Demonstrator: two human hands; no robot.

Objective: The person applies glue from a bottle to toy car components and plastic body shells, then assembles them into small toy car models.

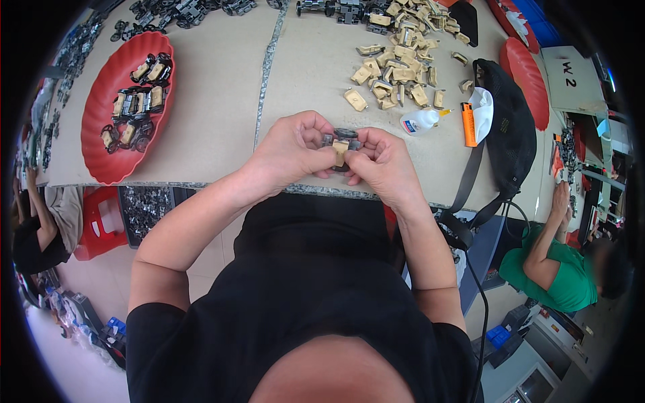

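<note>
Between my hands, over the table's near edge, is a small black toy-car chassis (346,133) with a tan plastic piece (340,149) on it. My left hand (295,144) grips it from the left, thumb pressed on the tan piece. On the other side my right hand (384,161) holds it, its thumb also against the tan piece. Fingertips hide much of the chassis. Beyond my hands lies a heap of loose tan pieces (403,66). A small white glue bottle (420,122) with a yellow tip rests on its side right of my hands.
A red scalloped tray (97,144) at left holds several chassis with tan pieces. More black chassis (181,12) lie along the far edge. At right are an orange box (468,124), a black bag (504,134) with straps and a cable, and a person in green (554,269).
</note>
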